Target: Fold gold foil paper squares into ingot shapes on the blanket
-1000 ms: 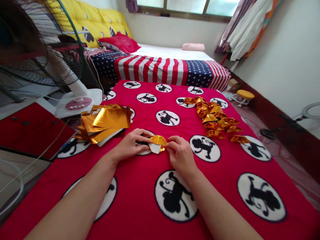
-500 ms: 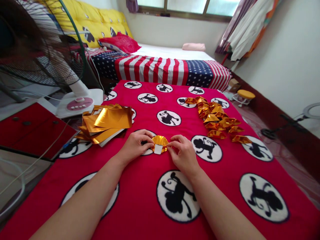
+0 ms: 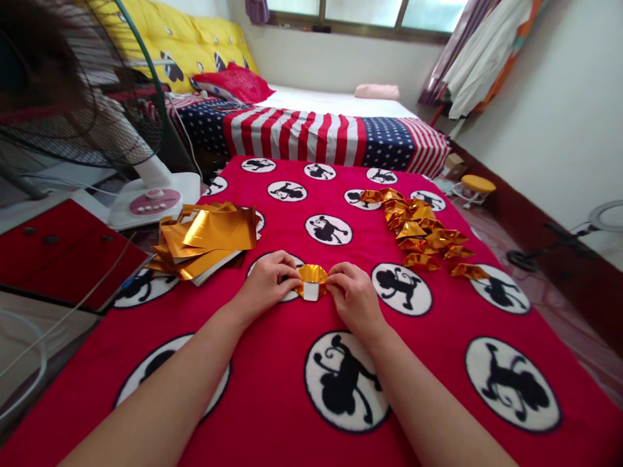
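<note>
A partly folded piece of gold foil paper [image 3: 312, 272] with a white flap facing me lies between my hands, just above the red cloth [image 3: 272, 415]. My left hand [image 3: 267, 282] pinches its left end between thumb and fingers. At the opposite end, my right hand [image 3: 354, 295] pinches the right tip. To the left sits an untidy stack of flat gold foil sheets [image 3: 219, 228], some showing white edges. Several folded gold paper ingots [image 3: 413, 227] are grouped on the right side of the cloth. The underside of the held piece is hidden.
A fan [image 3: 150, 175] with spinning blades stands at the left on a red-fronted cabinet [image 3: 63, 240]. Beyond the cloth is a bed with a striped and starred cover [image 3: 302, 136]. A yellow-topped stool [image 3: 478, 184] stands on the floor to the right.
The held foil piece has shifted very slightly to the right, and its white flap looks a little more upright. Both hands keep their pinch; the stack and the folded ingots look unchanged.
</note>
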Demonstrator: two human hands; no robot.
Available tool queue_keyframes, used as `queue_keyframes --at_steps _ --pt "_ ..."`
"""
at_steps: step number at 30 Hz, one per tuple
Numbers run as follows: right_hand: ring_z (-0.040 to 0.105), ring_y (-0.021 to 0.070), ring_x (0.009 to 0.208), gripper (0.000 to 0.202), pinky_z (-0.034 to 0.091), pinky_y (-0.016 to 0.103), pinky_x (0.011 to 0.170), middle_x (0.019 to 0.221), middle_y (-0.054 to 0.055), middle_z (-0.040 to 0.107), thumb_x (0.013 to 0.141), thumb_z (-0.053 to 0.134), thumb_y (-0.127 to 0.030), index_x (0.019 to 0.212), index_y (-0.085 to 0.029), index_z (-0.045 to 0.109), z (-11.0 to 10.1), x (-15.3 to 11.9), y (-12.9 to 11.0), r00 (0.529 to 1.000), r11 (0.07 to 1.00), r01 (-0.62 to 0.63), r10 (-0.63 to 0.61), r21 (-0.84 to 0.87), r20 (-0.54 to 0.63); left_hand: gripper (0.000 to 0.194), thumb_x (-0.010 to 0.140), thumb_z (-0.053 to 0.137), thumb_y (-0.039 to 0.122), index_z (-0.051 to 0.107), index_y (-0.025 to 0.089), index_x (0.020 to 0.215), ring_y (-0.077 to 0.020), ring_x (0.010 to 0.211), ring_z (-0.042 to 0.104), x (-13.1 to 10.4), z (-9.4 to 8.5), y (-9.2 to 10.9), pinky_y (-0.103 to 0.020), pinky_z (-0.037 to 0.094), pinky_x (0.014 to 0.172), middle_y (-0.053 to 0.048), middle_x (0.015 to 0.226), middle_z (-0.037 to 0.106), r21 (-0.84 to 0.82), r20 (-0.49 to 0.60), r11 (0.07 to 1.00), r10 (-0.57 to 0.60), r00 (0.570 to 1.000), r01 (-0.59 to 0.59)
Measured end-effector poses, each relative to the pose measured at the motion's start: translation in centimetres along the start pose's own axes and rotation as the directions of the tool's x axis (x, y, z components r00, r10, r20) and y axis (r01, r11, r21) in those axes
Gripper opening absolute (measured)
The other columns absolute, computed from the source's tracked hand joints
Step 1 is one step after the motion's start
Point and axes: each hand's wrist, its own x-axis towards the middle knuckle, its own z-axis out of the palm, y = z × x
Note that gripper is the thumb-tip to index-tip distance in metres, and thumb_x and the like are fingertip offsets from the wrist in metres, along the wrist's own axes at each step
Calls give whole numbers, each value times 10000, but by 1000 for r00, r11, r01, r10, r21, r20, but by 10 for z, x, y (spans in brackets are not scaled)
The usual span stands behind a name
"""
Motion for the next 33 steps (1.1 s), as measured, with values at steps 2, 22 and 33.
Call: queue_keyframes --at_steps 2,22,33 --pt "585 188 887 169 454 332 821 923 46 658 863 580 -88 771 -188 681 1 0 2 1000 1000 23 -23 -4 -1 74 769 702 134 748 184 739 -144 791 590 -1 2 0 -265 484 714 -35 825 610 35 -4 999 31 1000 -31" --pt "601 198 947 180 475 355 873 1003 37 673 780 690 -78 887 -220 720 -3 -4 11 998 984 -9 -3 179 66 146 843 626 204 758 203 905 -175 875 617 -7 -4 2 -325 505 816 -66 913 680 106 82 978 173 981 -182" --pt "587 169 834 71 444 297 768 893 28 633 841 648 -149 804 -199 684 2 0 9 994 982 -108 106 158 22 90 827 673 213 759 184 829 -157 802 635 -3 0 -8 -286 506 752 -56 861 697 10 35 995 96 995 -96"
